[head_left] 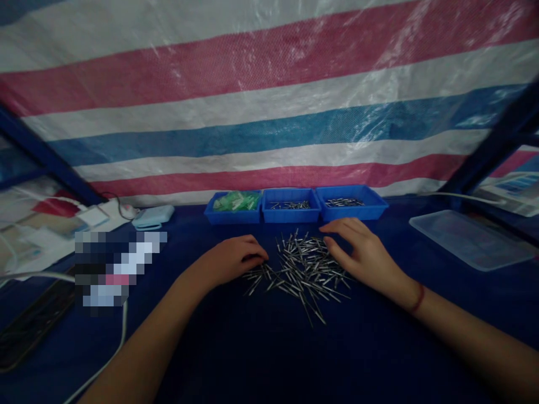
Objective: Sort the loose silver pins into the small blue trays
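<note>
A loose pile of thin silvery metal pins, each with a thicker section like a blind rivet, lies on the dark blue table. At the pile's left edge is my left hand, its fingers bent and the thumb and fingertips drawn together over a few pins; whether one is between them I cannot make out. My right hand rests along the right side of the pile, thumb and fingers apart, with nothing visible held. Behind the pile stand a left blue tray with green plastic pieces, a middle blue tray and a right blue tray, both with metal pins.
A clear plastic lid lies at the right. On the left are a light blue case, a phone, a white cable and a power strip. A striped sheet hangs behind the trays.
</note>
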